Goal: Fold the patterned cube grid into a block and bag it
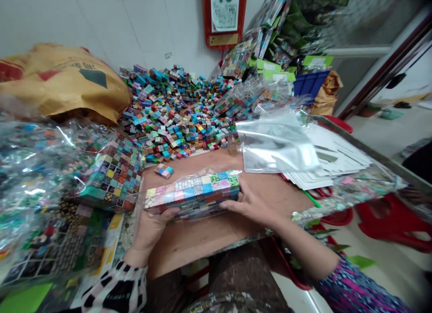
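Note:
A flat block of small coloured cubes in a clear plastic bag [194,192] lies tilted over the wooden table [202,236]. My left hand [150,227] grips its left end from below, thumb over the front edge. My right hand [248,204] is closed on its right end, fingers pressed against the side. Both hands hold the bagged block between them.
A big heap of loose coloured cubes [175,110] fills the back of the table. Packed bags of cubes [111,173] pile up at the left, near a yellow sack [64,79]. Empty clear bags and white cards [297,151] lie at the right. Red stools [391,218] stand on the floor.

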The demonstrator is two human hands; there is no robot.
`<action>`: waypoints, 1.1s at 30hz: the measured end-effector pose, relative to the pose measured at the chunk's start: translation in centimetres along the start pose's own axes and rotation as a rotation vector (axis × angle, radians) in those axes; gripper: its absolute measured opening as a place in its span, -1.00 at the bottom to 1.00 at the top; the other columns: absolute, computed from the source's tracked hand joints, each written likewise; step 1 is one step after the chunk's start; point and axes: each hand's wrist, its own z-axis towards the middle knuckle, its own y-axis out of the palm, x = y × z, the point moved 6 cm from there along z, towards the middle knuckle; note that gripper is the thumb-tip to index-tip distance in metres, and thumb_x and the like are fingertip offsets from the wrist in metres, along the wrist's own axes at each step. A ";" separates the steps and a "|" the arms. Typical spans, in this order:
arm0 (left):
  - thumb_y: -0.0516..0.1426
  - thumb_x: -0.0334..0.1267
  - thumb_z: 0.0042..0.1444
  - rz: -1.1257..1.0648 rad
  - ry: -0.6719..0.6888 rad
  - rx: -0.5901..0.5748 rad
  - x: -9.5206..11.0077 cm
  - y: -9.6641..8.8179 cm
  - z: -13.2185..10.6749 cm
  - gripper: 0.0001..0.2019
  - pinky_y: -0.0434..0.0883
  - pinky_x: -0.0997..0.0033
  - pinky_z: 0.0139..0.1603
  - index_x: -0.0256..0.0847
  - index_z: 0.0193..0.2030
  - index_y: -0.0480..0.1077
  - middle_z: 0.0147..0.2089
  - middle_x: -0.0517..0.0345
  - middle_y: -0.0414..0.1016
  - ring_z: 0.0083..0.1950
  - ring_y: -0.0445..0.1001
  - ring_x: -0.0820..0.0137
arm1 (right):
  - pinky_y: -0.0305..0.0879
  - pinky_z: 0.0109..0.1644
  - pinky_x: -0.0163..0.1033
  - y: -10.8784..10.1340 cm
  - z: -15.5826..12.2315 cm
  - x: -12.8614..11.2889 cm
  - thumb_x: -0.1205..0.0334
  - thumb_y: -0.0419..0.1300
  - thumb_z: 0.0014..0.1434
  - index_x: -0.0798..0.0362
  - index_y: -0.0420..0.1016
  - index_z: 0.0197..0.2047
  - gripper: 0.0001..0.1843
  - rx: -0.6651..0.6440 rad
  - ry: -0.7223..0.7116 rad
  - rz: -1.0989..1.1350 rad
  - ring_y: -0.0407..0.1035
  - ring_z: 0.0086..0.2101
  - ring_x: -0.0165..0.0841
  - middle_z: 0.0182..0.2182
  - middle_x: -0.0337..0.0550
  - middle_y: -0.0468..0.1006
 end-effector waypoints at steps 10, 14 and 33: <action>0.47 -0.10 -0.27 0.033 0.006 0.025 -0.5 -0.2 -0.3 -0.45 0.38 -0.06 0.27 -0.25 -0.09 0.55 -0.02 -0.03 0.63 0.06 0.55 0.05 | 0.41 0.11 -0.03 -2.3 -1.9 -1.9 0.01 0.26 0.24 -0.07 0.52 -0.04 -0.72 0.296 -0.146 0.010 0.48 -0.04 -0.23 -0.07 -0.11 0.57; 0.48 -0.12 -0.28 0.023 0.013 0.031 -0.2 0.0 -0.3 -0.39 0.43 0.00 0.23 -0.25 -0.03 0.52 0.00 -0.03 0.62 0.04 0.57 0.08 | 0.42 -0.01 -0.08 -2.3 -2.0 -2.6 0.04 0.26 0.25 -0.05 0.55 -0.15 -0.81 0.354 -0.181 -0.099 0.48 -0.14 -0.24 -0.18 -0.12 0.57; 0.48 -0.09 -0.32 -0.060 -0.008 0.056 0.0 1.0 -0.6 -0.43 0.57 0.08 0.01 -0.29 -0.13 0.54 -0.13 -0.03 0.64 -0.11 0.60 0.12 | 0.25 -0.31 -0.17 -2.5 -1.1 -7.1 0.22 0.07 0.26 -0.04 0.49 -0.29 -0.82 0.174 -0.075 -0.774 0.46 -0.35 -0.24 -0.35 -0.13 0.62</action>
